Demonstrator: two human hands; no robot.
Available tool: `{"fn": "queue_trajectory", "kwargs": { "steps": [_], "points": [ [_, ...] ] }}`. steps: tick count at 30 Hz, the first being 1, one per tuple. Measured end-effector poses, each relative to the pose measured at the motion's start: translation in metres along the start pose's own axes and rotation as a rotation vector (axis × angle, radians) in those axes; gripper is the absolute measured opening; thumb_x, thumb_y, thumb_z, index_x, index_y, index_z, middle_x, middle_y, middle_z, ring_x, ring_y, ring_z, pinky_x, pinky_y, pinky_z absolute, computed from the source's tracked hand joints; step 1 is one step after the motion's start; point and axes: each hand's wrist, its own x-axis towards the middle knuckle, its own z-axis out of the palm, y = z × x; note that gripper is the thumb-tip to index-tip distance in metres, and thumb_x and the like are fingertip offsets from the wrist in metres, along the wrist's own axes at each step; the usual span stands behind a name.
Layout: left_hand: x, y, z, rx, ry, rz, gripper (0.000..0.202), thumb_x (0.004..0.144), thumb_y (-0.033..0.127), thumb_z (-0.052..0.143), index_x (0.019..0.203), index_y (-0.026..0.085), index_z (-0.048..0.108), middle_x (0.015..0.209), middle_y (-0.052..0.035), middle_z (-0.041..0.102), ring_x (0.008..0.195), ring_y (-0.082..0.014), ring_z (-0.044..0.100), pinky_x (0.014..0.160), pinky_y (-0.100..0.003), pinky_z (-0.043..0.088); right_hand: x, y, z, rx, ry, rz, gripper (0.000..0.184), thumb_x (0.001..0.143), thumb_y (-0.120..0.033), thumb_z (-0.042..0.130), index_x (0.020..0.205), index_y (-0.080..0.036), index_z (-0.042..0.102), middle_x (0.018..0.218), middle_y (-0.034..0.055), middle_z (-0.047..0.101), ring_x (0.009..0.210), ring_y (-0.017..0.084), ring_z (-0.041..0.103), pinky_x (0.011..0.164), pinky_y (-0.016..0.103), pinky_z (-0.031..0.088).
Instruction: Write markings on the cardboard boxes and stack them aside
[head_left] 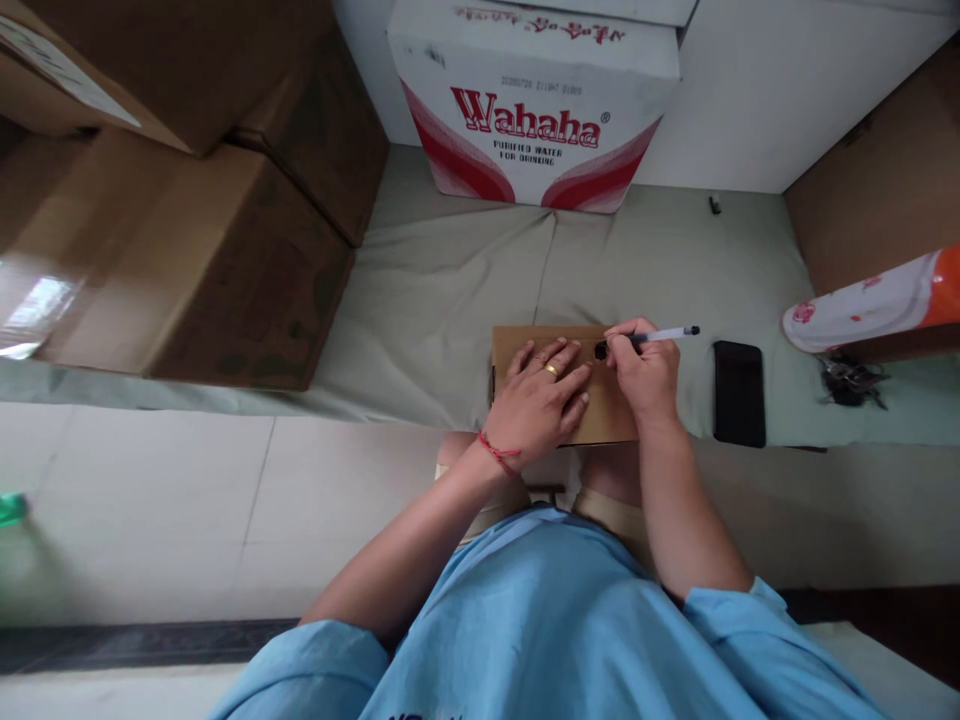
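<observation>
A small flat brown cardboard box (525, 345) lies on a pale green cloth (450, 290) in front of me. My left hand (538, 398), with a ring and a red wrist thread, rests flat on the box with fingers spread. My right hand (645, 375) is closed around a white pen with a black cap (667, 335), its tip down on the box top beside a small dark mark (600, 350).
A black phone (739, 392) lies right of the box, with a bunch of keys (851, 380) and a white and orange can (870, 300) beyond. A Wahaha water carton (534, 100) stands behind. Large brown boxes (187, 250) are stacked at left.
</observation>
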Motion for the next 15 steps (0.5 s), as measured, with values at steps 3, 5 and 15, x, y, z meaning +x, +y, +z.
{"fn": "queue_trajectory", "kwargs": {
  "steps": [3, 5, 15],
  "points": [
    [-0.0003, -0.0001, 0.0004, 0.004, 0.003, 0.001, 0.039, 0.109, 0.035, 0.056, 0.143, 0.023, 0.071, 0.163, -0.0101, 0.059, 0.156, -0.0310, 0.050, 0.132, -0.057, 0.032, -0.0003, 0.0041, 0.0011, 0.015, 0.064, 0.017, 0.014, 0.086, -0.033, 0.061, 0.076, -0.024, 0.067, 0.053, -0.0071, 0.058, 0.053, 0.013, 0.055, 0.062, 0.028, 0.044],
    [-0.0005, -0.0003, 0.0007, 0.002, 0.002, 0.001, 0.040, 0.109, 0.036, 0.055, 0.143, 0.023, 0.070, 0.164, -0.0100, 0.059, 0.156, -0.0311, 0.050, 0.132, -0.057, 0.032, -0.0009, 0.0070, 0.0015, 0.023, 0.103, 0.011, 0.014, 0.086, -0.032, 0.061, 0.076, -0.024, 0.067, 0.052, -0.0072, 0.057, 0.052, 0.013, 0.054, 0.061, 0.027, 0.044],
    [-0.0005, -0.0002, -0.0002, -0.014, 0.000, -0.005, 0.040, 0.108, 0.035, 0.055, 0.144, 0.025, 0.070, 0.164, -0.0094, 0.059, 0.157, -0.0304, 0.049, 0.133, -0.056, 0.031, -0.0014, 0.0095, 0.0014, -0.041, 0.135, -0.002, 0.017, 0.087, -0.033, 0.060, 0.074, -0.024, 0.065, 0.054, -0.0060, 0.057, 0.053, 0.013, 0.052, 0.059, 0.026, 0.042]
  ]
}}
